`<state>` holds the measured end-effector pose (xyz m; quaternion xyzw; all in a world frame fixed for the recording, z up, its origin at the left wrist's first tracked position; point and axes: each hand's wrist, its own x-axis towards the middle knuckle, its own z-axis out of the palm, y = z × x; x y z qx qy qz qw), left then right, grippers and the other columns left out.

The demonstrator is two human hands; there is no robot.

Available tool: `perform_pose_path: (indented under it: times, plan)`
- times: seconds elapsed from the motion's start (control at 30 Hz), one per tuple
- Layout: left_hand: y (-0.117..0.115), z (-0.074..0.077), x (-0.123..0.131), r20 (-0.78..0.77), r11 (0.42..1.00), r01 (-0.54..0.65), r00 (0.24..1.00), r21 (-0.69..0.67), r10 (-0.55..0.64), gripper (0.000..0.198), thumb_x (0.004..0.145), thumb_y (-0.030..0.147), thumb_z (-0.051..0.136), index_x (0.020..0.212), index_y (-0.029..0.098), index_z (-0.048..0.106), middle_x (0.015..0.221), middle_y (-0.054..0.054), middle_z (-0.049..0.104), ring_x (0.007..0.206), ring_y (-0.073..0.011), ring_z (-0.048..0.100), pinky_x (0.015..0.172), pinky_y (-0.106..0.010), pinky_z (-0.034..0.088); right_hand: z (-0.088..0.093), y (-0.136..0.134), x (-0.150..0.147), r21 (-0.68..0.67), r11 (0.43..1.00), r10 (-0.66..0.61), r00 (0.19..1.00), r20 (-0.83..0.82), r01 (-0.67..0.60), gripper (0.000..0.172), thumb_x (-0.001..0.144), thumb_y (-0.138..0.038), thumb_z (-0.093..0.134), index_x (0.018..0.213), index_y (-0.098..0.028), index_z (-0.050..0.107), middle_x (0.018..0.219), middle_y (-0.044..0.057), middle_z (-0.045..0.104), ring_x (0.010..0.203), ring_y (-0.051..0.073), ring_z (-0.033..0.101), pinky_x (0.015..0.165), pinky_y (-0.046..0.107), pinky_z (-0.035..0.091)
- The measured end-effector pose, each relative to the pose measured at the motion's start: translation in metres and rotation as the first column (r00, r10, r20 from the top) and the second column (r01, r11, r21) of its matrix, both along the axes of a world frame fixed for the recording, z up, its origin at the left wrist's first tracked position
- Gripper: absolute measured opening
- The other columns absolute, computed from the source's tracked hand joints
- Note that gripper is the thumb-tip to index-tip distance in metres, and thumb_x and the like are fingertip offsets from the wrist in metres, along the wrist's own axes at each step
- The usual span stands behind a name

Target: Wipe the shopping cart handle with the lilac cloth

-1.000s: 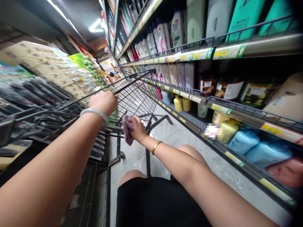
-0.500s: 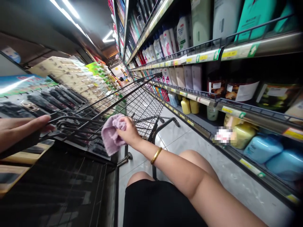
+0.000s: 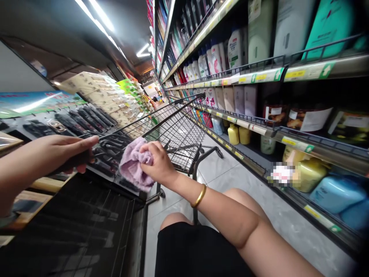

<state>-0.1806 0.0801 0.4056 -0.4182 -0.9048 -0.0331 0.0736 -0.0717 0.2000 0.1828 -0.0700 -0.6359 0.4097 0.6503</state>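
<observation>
My right hand [image 3: 160, 163] is closed around a bunched pale purple towel [image 3: 134, 163]. The towel's loose folds hang out to the left of the fingers, in front of the wire basket. My left hand [image 3: 67, 152] reaches in from the left edge, its fingers wrapped over a dark bar that looks like the cart handle [image 3: 72, 163]; the palm hides much of it. Beyond both hands stands a black wire shopping cart [image 3: 178, 134], tilted in the view, its front pointing up the aisle. A gold bangle [image 3: 198, 195] sits on my right wrist.
Shelves on the right hold shampoo bottles [image 3: 236, 46], yellow bottles [image 3: 233, 134] and blue bottles [image 3: 337, 192]. On the left, a rack of black packaged goods [image 3: 86, 119] lies close to the cart. Grey floor tiles [image 3: 219, 169] run between them.
My left hand has moved rightward, nearer the towel. My right hand has shifted slightly right with the towel still in it. The whole view has swung a little left.
</observation>
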Motion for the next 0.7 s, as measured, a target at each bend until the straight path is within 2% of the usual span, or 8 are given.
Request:
perform_pose_path:
  times: [0.1,0.23,0.3,0.4,0.5,0.57,0.63,0.7]
  plan:
    - [0.009,0.003,0.012,0.110,1.000,0.023,0.994,-0.018,-0.021,0.074,0.075,0.085,0.044,0.091,0.018,0.070,0.068,-0.002,0.072,0.063,-0.0194,0.064,0.061,-0.028,0.047,-0.006,0.013,0.005,-0.128,0.990,-0.058,0.998,-0.006,0.057,0.025,0.072,-0.018,0.065,0.095,-0.025,0.058,0.110,0.003,0.057,0.105,0.019,0.058,0.095,0.031,0.050]
    - [0.021,0.001,0.036,0.156,0.987,0.162,0.974,0.023,-0.163,0.062,0.089,0.070,0.040,0.094,0.016,0.071,0.070,-0.005,0.075,0.056,-0.0175,0.062,0.059,-0.029,0.046,-0.036,0.054,0.016,-0.478,0.873,-0.072,0.995,0.074,0.098,0.022,0.070,-0.023,0.062,0.091,-0.024,0.055,0.093,-0.001,0.061,0.089,0.017,0.057,0.082,0.029,0.047]
    - [0.028,0.000,0.048,0.158,0.976,0.218,0.963,0.009,-0.217,0.056,0.093,0.061,0.037,0.096,0.016,0.071,0.069,-0.005,0.075,0.055,-0.0173,0.062,0.058,-0.029,0.045,-0.034,0.063,0.028,-0.551,0.826,-0.043,0.988,0.146,0.118,0.025,0.067,-0.023,0.063,0.090,-0.024,0.054,0.087,-0.003,0.061,0.082,0.017,0.056,0.076,0.028,0.045]
    - [0.038,0.001,0.067,0.105,0.949,0.314,0.945,-0.037,-0.308,0.048,0.095,0.046,0.034,0.095,0.017,0.072,0.069,-0.005,0.074,0.057,-0.0173,0.062,0.059,-0.029,0.042,0.008,0.053,0.052,-0.507,0.861,-0.013,0.998,0.056,0.040,0.030,0.066,-0.025,0.064,0.095,-0.024,0.055,0.088,-0.003,0.061,0.079,0.016,0.057,0.074,0.028,0.045]
    - [0.046,0.001,0.085,-0.079,0.910,0.407,0.908,-0.079,-0.412,0.040,0.091,0.036,0.036,0.080,0.016,0.069,0.071,-0.008,0.072,0.062,-0.0176,0.060,0.061,-0.030,0.038,0.071,0.029,0.070,-0.233,0.956,0.153,0.980,-0.123,-0.179,0.034,0.071,-0.030,0.067,0.102,-0.026,0.053,0.091,-0.004,0.061,0.080,0.015,0.058,0.073,0.026,0.047]
    - [0.048,0.000,0.097,-0.184,0.891,0.447,0.872,-0.075,-0.453,0.038,0.090,0.034,0.038,0.073,0.016,0.066,0.074,-0.010,0.071,0.065,-0.0184,0.058,0.061,-0.031,0.036,0.093,0.020,0.076,-0.067,0.985,0.149,0.982,-0.120,-0.157,0.032,0.071,-0.030,0.068,0.100,-0.026,0.054,0.092,-0.004,0.060,0.080,0.014,0.056,0.074,0.025,0.047]
    - [0.047,0.000,0.107,-0.194,0.861,0.506,0.840,-0.054,-0.506,0.037,0.089,0.034,0.039,0.070,0.017,0.065,0.077,-0.011,0.071,0.066,-0.0188,0.057,0.062,-0.032,0.035,0.086,0.021,0.079,-0.073,0.997,0.013,0.997,-0.082,-0.019,0.031,0.071,-0.030,0.067,0.099,-0.026,0.055,0.097,-0.003,0.062,0.085,0.015,0.057,0.079,0.026,0.047]
    - [0.043,0.002,0.114,-0.195,0.808,0.588,0.791,-0.022,-0.581,0.038,0.090,0.035,0.040,0.070,0.017,0.068,0.078,-0.010,0.071,0.067,-0.0185,0.058,0.063,-0.031,0.037,0.053,0.029,0.083,-0.264,0.957,-0.121,0.993,0.005,0.118,0.029,0.073,-0.034,0.063,0.099,-0.026,0.055,0.099,-0.001,0.064,0.087,0.016,0.058,0.082,0.027,0.047]
